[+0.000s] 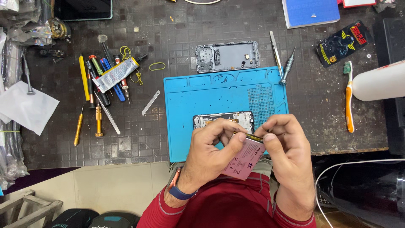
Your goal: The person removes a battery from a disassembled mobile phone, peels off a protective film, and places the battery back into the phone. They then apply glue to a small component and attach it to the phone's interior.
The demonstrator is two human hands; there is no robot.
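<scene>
While curled above the blue mat (190,97), both hands (211,147) (287,147) on the pink battery (247,162).

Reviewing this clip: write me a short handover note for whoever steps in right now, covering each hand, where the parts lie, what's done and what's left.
Left hand: grips the pink phone battery from the left, thumb near its top edge.
Right hand: pinches the battery's top edge, where a dark strip shows.
Parts: opened phone body lies on the blue work mat, partly hidden by the hands. Grey back cover lies above the mat; tweezers and a screwdriver lie at the mat's upper right.
Done: cover off, battery out of the phone and in hand.
Left: battery is not seated in the phone; cover is not refitted.
</scene>
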